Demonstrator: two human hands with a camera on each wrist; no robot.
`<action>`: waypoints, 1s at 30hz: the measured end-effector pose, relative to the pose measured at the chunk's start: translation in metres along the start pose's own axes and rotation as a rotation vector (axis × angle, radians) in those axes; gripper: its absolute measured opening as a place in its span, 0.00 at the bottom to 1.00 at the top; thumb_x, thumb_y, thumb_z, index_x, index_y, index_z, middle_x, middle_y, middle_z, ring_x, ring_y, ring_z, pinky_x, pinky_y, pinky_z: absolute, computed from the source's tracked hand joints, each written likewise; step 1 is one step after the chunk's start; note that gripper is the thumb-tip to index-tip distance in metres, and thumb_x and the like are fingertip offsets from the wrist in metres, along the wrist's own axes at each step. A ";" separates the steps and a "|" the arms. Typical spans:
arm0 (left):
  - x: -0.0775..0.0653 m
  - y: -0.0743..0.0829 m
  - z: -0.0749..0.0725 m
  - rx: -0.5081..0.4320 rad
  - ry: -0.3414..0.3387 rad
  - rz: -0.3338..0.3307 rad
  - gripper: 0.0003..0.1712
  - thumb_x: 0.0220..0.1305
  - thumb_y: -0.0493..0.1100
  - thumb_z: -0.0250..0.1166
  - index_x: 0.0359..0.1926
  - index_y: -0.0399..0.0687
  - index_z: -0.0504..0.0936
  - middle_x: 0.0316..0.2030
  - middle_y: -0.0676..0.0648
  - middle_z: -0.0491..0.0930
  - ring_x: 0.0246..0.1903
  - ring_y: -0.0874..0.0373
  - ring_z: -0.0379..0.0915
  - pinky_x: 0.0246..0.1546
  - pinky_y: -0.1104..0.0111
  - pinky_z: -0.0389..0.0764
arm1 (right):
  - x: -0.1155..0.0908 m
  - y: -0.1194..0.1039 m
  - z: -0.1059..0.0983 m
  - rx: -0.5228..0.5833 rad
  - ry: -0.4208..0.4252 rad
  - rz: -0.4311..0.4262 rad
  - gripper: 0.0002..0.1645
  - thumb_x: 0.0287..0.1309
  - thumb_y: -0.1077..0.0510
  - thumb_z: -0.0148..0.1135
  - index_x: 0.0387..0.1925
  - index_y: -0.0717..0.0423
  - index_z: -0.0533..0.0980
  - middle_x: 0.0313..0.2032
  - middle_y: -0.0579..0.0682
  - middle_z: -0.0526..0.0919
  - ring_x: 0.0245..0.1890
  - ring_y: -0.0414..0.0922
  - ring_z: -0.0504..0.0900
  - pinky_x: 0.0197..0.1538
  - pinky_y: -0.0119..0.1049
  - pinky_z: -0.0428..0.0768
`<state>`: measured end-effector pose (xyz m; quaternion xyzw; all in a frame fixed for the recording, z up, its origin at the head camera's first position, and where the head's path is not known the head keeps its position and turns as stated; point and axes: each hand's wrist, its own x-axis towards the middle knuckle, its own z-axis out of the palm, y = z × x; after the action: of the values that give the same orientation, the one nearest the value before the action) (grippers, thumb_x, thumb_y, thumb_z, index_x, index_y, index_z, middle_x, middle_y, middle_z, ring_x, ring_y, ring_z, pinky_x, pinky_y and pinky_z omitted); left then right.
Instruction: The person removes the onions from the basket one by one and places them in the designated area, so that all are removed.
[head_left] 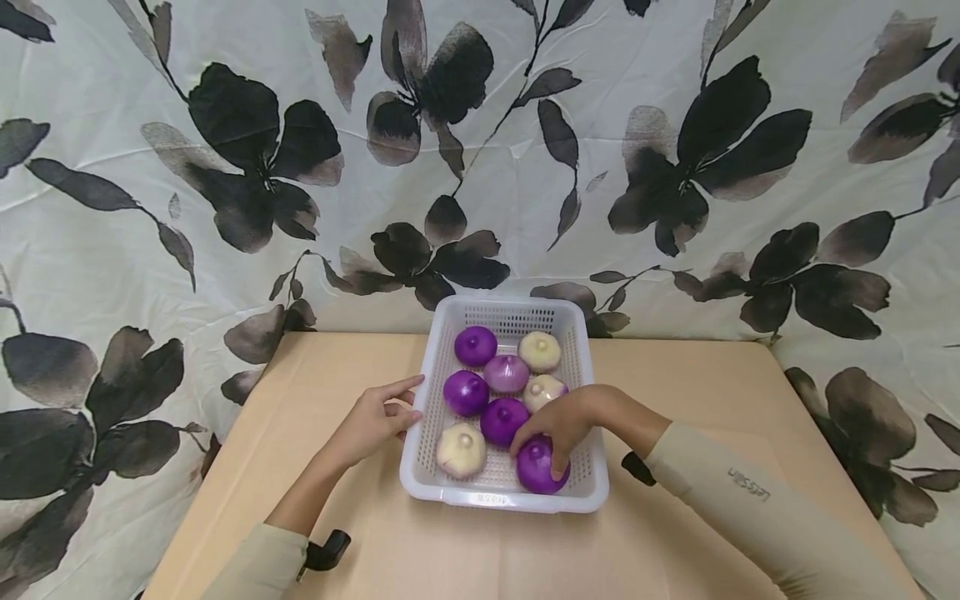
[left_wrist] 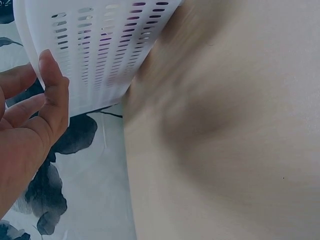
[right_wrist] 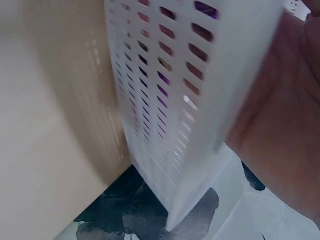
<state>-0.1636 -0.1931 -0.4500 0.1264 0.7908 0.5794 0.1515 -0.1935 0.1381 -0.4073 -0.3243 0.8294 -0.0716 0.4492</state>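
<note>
A white perforated plastic basket [head_left: 598,479] stands on the table, holding several round bulbs. My right hand [head_left: 558,423] reaches over the basket's right side and grips a shiny purple onion [head_left: 537,468] in the near right corner, thumb and fingers around it. To its left sit another purple onion [head_left: 501,419] and a cream-white bulb [head_left: 461,451]. My left hand [head_left: 378,421] touches the basket's left rim from outside with its fingertips. The left wrist view shows this hand [left_wrist: 35,107] beside the slotted wall. In the right wrist view the wall hides the gripped onion.
Farther back in the basket lie more purple onions [head_left: 476,345] and cream-white bulbs [head_left: 539,352]. The light wooden table [head_left: 345,517] extends on both sides. A white cloth with dark flowers [head_left: 525,192] hangs behind it.
</note>
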 end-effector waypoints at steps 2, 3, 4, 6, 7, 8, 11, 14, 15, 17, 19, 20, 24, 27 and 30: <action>-0.001 0.001 0.000 0.003 0.002 -0.003 0.36 0.68 0.28 0.64 0.75 0.33 0.65 0.52 0.30 0.75 0.39 0.49 0.86 0.32 0.64 0.90 | -0.003 0.000 -0.002 0.006 0.009 -0.007 0.37 0.52 0.53 0.80 0.60 0.21 0.78 0.61 0.43 0.76 0.60 0.42 0.74 0.62 0.41 0.81; -0.001 0.001 0.000 0.004 0.003 -0.005 0.36 0.68 0.28 0.64 0.75 0.33 0.65 0.52 0.30 0.75 0.39 0.49 0.86 0.32 0.64 0.90 | -0.004 0.000 -0.003 0.012 0.014 -0.014 0.37 0.52 0.53 0.80 0.60 0.21 0.78 0.61 0.43 0.76 0.60 0.42 0.74 0.63 0.41 0.80; -0.001 0.002 0.000 0.005 0.004 -0.007 0.36 0.68 0.28 0.64 0.75 0.33 0.65 0.52 0.30 0.75 0.39 0.50 0.86 0.32 0.64 0.90 | -0.006 0.001 -0.004 0.019 0.019 -0.024 0.37 0.52 0.53 0.80 0.60 0.21 0.77 0.60 0.43 0.76 0.59 0.42 0.75 0.63 0.41 0.80; -0.001 0.002 0.000 0.006 0.005 -0.008 0.36 0.68 0.28 0.64 0.75 0.34 0.65 0.52 0.30 0.75 0.39 0.50 0.86 0.32 0.64 0.90 | -0.009 0.002 -0.006 0.031 0.037 -0.042 0.37 0.51 0.53 0.80 0.61 0.22 0.77 0.60 0.43 0.76 0.59 0.42 0.75 0.64 0.41 0.79; -0.001 0.002 0.000 0.005 0.005 -0.010 0.36 0.68 0.28 0.64 0.75 0.34 0.65 0.52 0.30 0.75 0.39 0.49 0.86 0.32 0.64 0.90 | -0.011 0.003 -0.007 0.035 0.045 -0.053 0.38 0.51 0.53 0.80 0.62 0.23 0.77 0.61 0.42 0.76 0.59 0.42 0.76 0.64 0.41 0.79; -0.001 0.002 0.001 0.005 0.005 -0.011 0.36 0.68 0.28 0.64 0.75 0.34 0.65 0.52 0.30 0.75 0.39 0.49 0.86 0.32 0.64 0.90 | -0.012 0.004 -0.009 0.038 0.055 -0.063 0.38 0.51 0.53 0.80 0.62 0.23 0.76 0.61 0.43 0.76 0.60 0.42 0.76 0.64 0.41 0.79; -0.001 0.002 0.001 0.002 0.004 -0.014 0.36 0.68 0.28 0.64 0.75 0.34 0.66 0.52 0.30 0.75 0.39 0.49 0.86 0.32 0.64 0.90 | -0.018 0.006 -0.012 0.057 0.082 -0.091 0.41 0.51 0.54 0.80 0.65 0.26 0.76 0.63 0.45 0.76 0.61 0.43 0.76 0.64 0.41 0.80; 0.000 0.001 0.001 0.000 -0.001 -0.016 0.36 0.68 0.28 0.64 0.75 0.33 0.65 0.53 0.29 0.75 0.39 0.49 0.86 0.32 0.64 0.90 | -0.023 0.009 -0.016 0.090 0.104 -0.125 0.42 0.50 0.55 0.80 0.66 0.29 0.75 0.64 0.46 0.75 0.63 0.44 0.75 0.66 0.43 0.79; 0.000 0.001 0.000 0.000 -0.002 -0.017 0.36 0.68 0.28 0.64 0.75 0.33 0.65 0.53 0.29 0.74 0.39 0.49 0.86 0.32 0.64 0.90 | -0.024 0.011 -0.018 0.100 0.112 -0.139 0.42 0.50 0.56 0.80 0.67 0.30 0.75 0.65 0.46 0.75 0.63 0.45 0.74 0.67 0.44 0.78; 0.001 0.001 0.000 0.001 -0.003 -0.015 0.36 0.68 0.28 0.64 0.75 0.33 0.65 0.53 0.28 0.74 0.39 0.50 0.86 0.32 0.64 0.90 | -0.027 0.014 -0.021 0.110 0.127 -0.164 0.43 0.49 0.57 0.80 0.67 0.32 0.75 0.65 0.46 0.74 0.64 0.46 0.74 0.68 0.45 0.77; 0.001 0.001 0.000 0.003 -0.004 -0.015 0.36 0.68 0.28 0.64 0.75 0.33 0.65 0.53 0.28 0.74 0.38 0.51 0.86 0.32 0.64 0.90 | -0.030 0.017 -0.023 0.118 0.146 -0.189 0.43 0.49 0.58 0.80 0.67 0.33 0.75 0.65 0.45 0.75 0.64 0.45 0.74 0.68 0.44 0.77; 0.001 0.001 0.000 0.003 -0.003 -0.015 0.36 0.68 0.28 0.64 0.75 0.33 0.65 0.53 0.29 0.74 0.38 0.51 0.86 0.32 0.64 0.90 | -0.032 0.018 -0.024 0.123 0.155 -0.201 0.43 0.50 0.59 0.80 0.67 0.34 0.75 0.65 0.45 0.74 0.64 0.45 0.74 0.68 0.44 0.77; 0.002 0.001 0.000 -0.001 0.000 -0.015 0.36 0.68 0.28 0.64 0.75 0.34 0.65 0.53 0.29 0.75 0.38 0.52 0.86 0.32 0.63 0.90 | -0.039 0.024 -0.027 0.189 0.197 -0.254 0.43 0.52 0.62 0.77 0.68 0.38 0.75 0.65 0.45 0.73 0.63 0.46 0.74 0.65 0.44 0.79; 0.003 0.001 0.000 -0.006 0.002 -0.017 0.36 0.68 0.28 0.64 0.75 0.34 0.65 0.53 0.29 0.75 0.38 0.53 0.86 0.31 0.63 0.90 | -0.044 0.029 -0.026 0.232 0.244 -0.292 0.42 0.52 0.63 0.76 0.69 0.41 0.74 0.65 0.47 0.73 0.63 0.47 0.75 0.65 0.45 0.79; 0.003 0.001 0.000 -0.008 0.001 -0.017 0.36 0.68 0.28 0.64 0.75 0.34 0.65 0.53 0.29 0.74 0.38 0.53 0.86 0.31 0.64 0.90 | -0.048 0.036 -0.026 0.252 0.311 -0.321 0.42 0.53 0.64 0.76 0.70 0.40 0.74 0.66 0.48 0.74 0.63 0.49 0.75 0.66 0.47 0.79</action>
<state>-0.1661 -0.1916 -0.4493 0.1188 0.7896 0.5813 0.1567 -0.2122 0.1907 -0.3734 -0.3784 0.8109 -0.2938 0.3361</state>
